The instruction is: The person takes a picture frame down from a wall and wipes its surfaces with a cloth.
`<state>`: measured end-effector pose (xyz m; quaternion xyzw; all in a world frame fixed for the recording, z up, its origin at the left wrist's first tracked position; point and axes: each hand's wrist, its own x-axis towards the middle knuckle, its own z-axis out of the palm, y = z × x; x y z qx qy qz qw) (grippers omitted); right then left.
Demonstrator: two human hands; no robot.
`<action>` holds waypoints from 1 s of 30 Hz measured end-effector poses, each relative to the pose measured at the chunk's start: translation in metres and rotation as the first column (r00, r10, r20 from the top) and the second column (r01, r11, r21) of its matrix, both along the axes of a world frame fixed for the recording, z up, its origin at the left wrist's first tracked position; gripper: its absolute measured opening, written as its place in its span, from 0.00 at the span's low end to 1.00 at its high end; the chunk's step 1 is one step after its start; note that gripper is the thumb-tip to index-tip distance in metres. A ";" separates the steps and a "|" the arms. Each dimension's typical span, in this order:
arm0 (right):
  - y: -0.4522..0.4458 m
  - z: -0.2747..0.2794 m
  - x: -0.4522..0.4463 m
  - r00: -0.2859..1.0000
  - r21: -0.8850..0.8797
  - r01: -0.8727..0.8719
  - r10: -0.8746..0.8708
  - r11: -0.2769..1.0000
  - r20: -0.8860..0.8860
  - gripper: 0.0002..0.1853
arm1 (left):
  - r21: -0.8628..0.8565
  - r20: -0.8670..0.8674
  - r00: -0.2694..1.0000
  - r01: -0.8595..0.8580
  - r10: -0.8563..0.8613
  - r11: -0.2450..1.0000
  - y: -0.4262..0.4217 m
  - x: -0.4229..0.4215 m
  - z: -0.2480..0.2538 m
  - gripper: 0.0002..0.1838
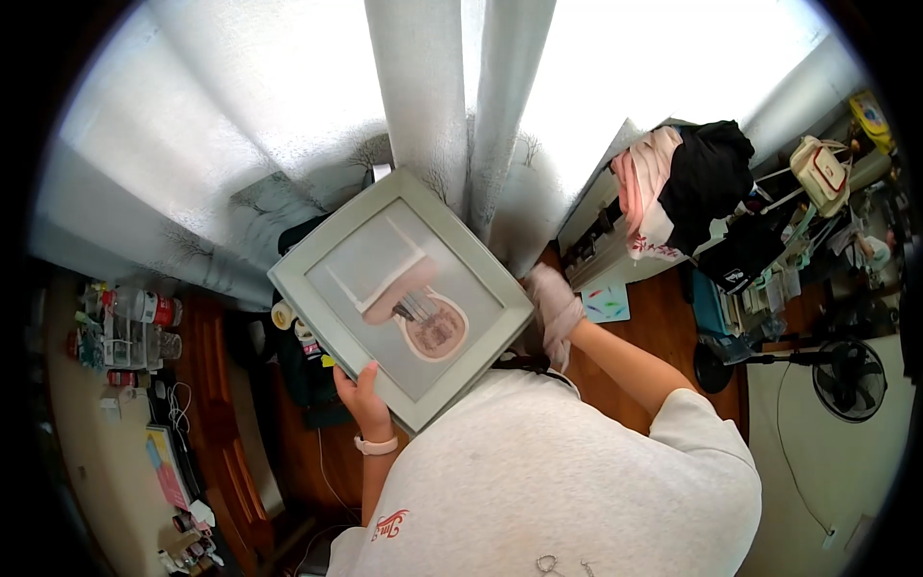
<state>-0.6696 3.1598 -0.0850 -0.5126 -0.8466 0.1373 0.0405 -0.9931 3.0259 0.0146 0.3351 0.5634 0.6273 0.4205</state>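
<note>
A framed picture [460, 245] with a wide pale grey-green border is tilted in front of my chest. Its grey panel [385, 274] carries a pinkish shape with a rounded, speckled end. My left hand [363, 399] grips the lower left edge, thumb on the front border and the other fingers hidden behind. At the right corner, my right hand [550, 300] is bunched in a pinkish-grey cloth [558, 322] that touches the frame's side. The cloth covers most of those fingers.
Pale curtains [423, 87] hang right behind the frame. To the right are draped clothes [683, 183], stacked books [745, 298] and a black fan [848, 380]. A shelf unit with bottles [139, 322] and brown wooden furniture [207, 375] stand at left.
</note>
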 end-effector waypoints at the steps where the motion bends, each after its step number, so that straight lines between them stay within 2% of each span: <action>1: 0.009 0.009 -0.002 0.974 -0.149 0.181 -0.199 0.972 -0.110 0.04 | 0.041 0.087 0.994 -0.065 0.061 0.997 0.002 0.005 0.001 0.23; 2: 0.018 0.019 -0.005 0.890 -0.286 0.346 -0.410 0.893 -0.202 0.05 | 0.077 0.175 0.977 -0.133 0.118 0.988 0.003 0.009 0.000 0.22; 4: 0.022 0.032 -0.013 0.690 -0.476 0.391 -0.593 0.788 -0.415 0.04 | 0.055 0.227 0.959 -0.187 0.170 0.981 0.003 0.012 -0.006 0.22; 6: 0.026 0.030 -0.031 0.373 -0.571 0.145 -0.580 0.808 -0.725 0.09 | 0.060 0.284 0.935 -0.240 0.214 0.969 0.012 0.017 -0.003 0.21; 7: 0.029 0.026 -0.042 0.225 -0.558 0.029 -0.549 0.829 -0.805 0.11 | 0.036 0.294 0.921 -0.277 0.255 0.960 0.011 0.022 -0.002 0.21; 8: 0.031 0.039 -0.054 0.153 -0.522 -0.040 -0.511 0.852 -0.846 0.14 | 0.011 0.302 0.907 -0.313 0.295 0.950 0.010 0.028 -0.002 0.21; 9: 0.034 0.054 -0.057 0.258 -0.340 -0.032 -0.321 0.940 -0.911 0.15 | 0.019 0.302 0.906 -0.318 0.298 0.948 0.012 0.032 -0.005 0.21; 11: 0.041 0.060 -0.064 0.348 -0.171 -0.050 -0.143 0.984 -0.927 0.16 | -0.047 0.306 0.895 -0.327 0.325 0.944 0.002 0.039 -0.022 0.23; 12: 0.055 0.049 -0.058 0.479 -0.234 0.090 -0.248 0.968 -0.842 0.19 | -0.093 0.300 0.899 -0.304 0.318 0.948 -0.002 0.044 -0.032 0.25; 14: 0.068 0.064 -0.059 0.588 -0.259 0.230 -0.346 0.938 -0.731 0.22 | -0.070 0.236 0.947 -0.209 0.220 0.975 -0.008 0.061 -0.020 0.27; 15: 0.069 0.076 -0.059 0.802 -0.034 0.307 -0.277 0.951 -0.529 0.18 | -0.068 0.235 0.946 -0.212 0.223 0.975 -0.011 0.061 -0.012 0.27; 16: 0.071 0.089 -0.061 0.933 0.205 0.303 -0.246 0.931 -0.261 0.15 | -0.158 0.236 0.962 -0.100 0.136 0.982 -0.014 0.061 -0.002 0.26; 17: 0.078 0.084 -0.062 0.934 0.205 0.300 -0.244 0.931 -0.262 0.15 | -0.248 0.244 0.969 0.015 0.048 0.969 -0.017 0.061 0.006 0.26; 18: 0.087 0.075 -0.062 0.892 0.123 0.352 -0.293 0.928 -0.344 0.12 | -0.331 0.261 0.965 0.128 -0.040 0.935 -0.018 0.061 0.010 0.25; 19: 0.093 0.075 -0.065 0.840 0.039 0.395 -0.343 0.918 -0.421 0.09 | -0.248 0.288 0.957 0.124 -0.049 0.961 -0.018 0.061 0.010 0.23; 20: 0.095 0.073 -0.067 0.840 0.045 0.394 -0.340 0.918 -0.424 0.09 | -0.242 0.287 0.957 0.123 -0.050 0.962 -0.016 0.058 0.011 0.23; 22: 0.086 0.069 -0.073 0.795 0.040 0.510 -0.453 0.859 -0.403 0.08 | -0.349 0.416 0.895 0.318 -0.158 0.881 -0.020 0.046 0.019 0.21; 23: 0.081 0.070 -0.077 0.793 0.037 0.515 -0.459 0.857 -0.401 0.08 | -0.367 0.556 0.816 0.412 -0.158 0.834 -0.018 0.040 0.025 0.20; 24: 0.081 0.073 -0.081 0.805 -0.026 0.538 -0.522 0.843 -0.283 0.08 | -0.365 0.556 0.814 0.418 -0.165 0.832 -0.017 0.038 0.024 0.20; 25: 0.081 0.077 -0.084 0.806 -0.084 0.564 -0.570 0.822 -0.160 0.08 | -0.331 0.531 0.804 0.486 -0.266 0.809 -0.016 0.035 0.022 0.22; 26: 0.080 0.073 -0.083 0.803 -0.079 0.568 -0.573 0.819 -0.164 0.08 | -0.299 0.500 0.785 0.552 -0.364 0.779 -0.015 0.032 0.021 0.25; 27: 0.079 0.064 -0.080 0.816 -0.069 0.529 -0.529 0.846 -0.235 0.08 | -0.295 0.497 0.784 0.555 -0.372 0.778 -0.014 0.021 0.018 0.25; 29: 0.090 0.041 -0.072 0.820 -0.051 0.494 -0.484 0.868 -0.306 0.07 | -0.124 0.637 0.570 0.740 -0.519 0.661 -0.014 -0.019 0.009 0.32; 30: 0.102 0.027 -0.066 0.871 -0.040 0.406 -0.399 0.913 -0.288 0.08 | 0.041 0.570 0.525 0.750 -0.632 0.660 -0.017 -0.051 0.003 0.40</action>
